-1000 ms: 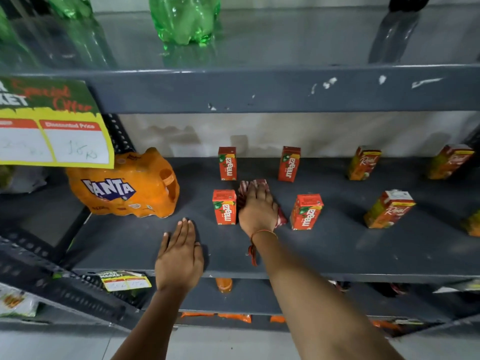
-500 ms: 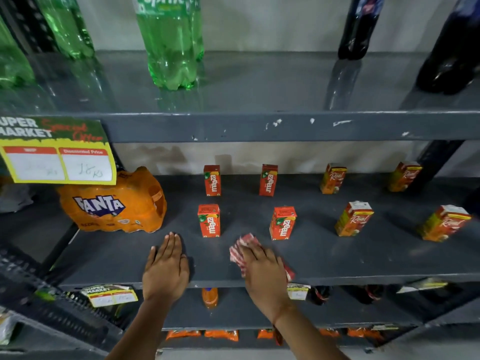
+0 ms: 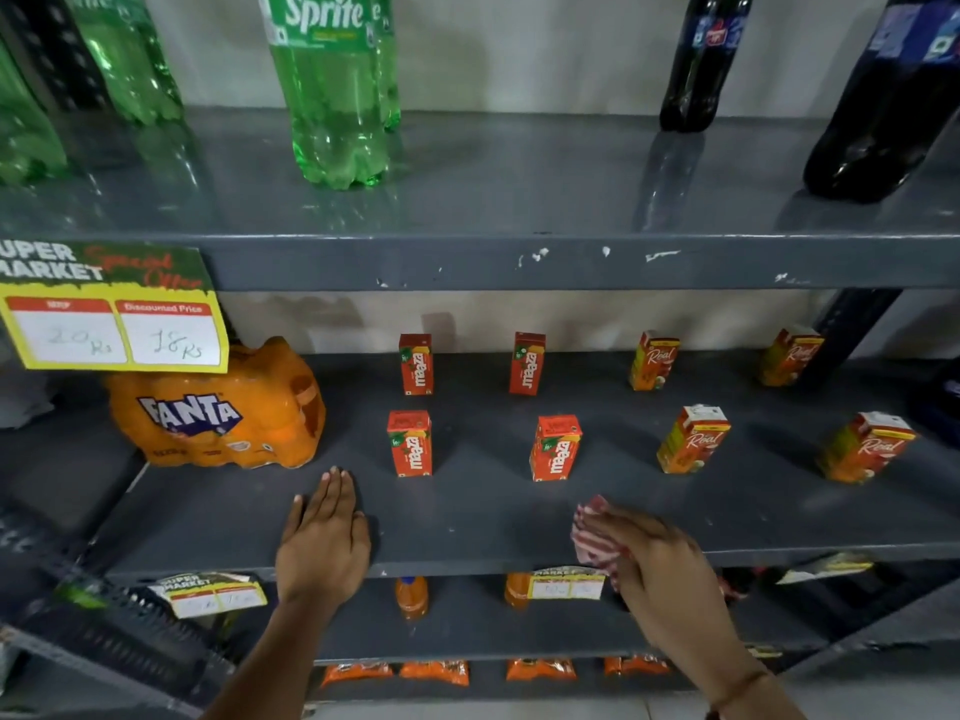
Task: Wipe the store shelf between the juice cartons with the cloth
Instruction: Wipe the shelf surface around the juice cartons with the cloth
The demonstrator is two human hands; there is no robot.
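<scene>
The grey metal shelf (image 3: 493,517) carries several small juice cartons in two rows. Red Maaza cartons stand at front left (image 3: 409,443) and front middle (image 3: 555,448), with two more behind. Orange Real cartons (image 3: 693,439) stand to the right. My right hand (image 3: 654,558) presses a red-and-white cloth (image 3: 592,537) flat on the shelf's front edge, in front of and right of the front middle Maaza carton. The hand covers most of the cloth. My left hand (image 3: 324,537) rests flat on the shelf front, fingers straight, left of the front Maaza carton.
An orange Fanta pack (image 3: 218,413) sits at the shelf's left. A yellow price sign (image 3: 111,324) hangs from the shelf above, which holds green Sprite bottles (image 3: 335,90) and dark cola bottles (image 3: 883,96). Lower shelves hold small orange bottles (image 3: 411,597) and packets.
My right hand has drawn the cloth from between the Maaza cartons toward the front edge and then to the right. The left hand stays flat in place. The view has tilted upward.
</scene>
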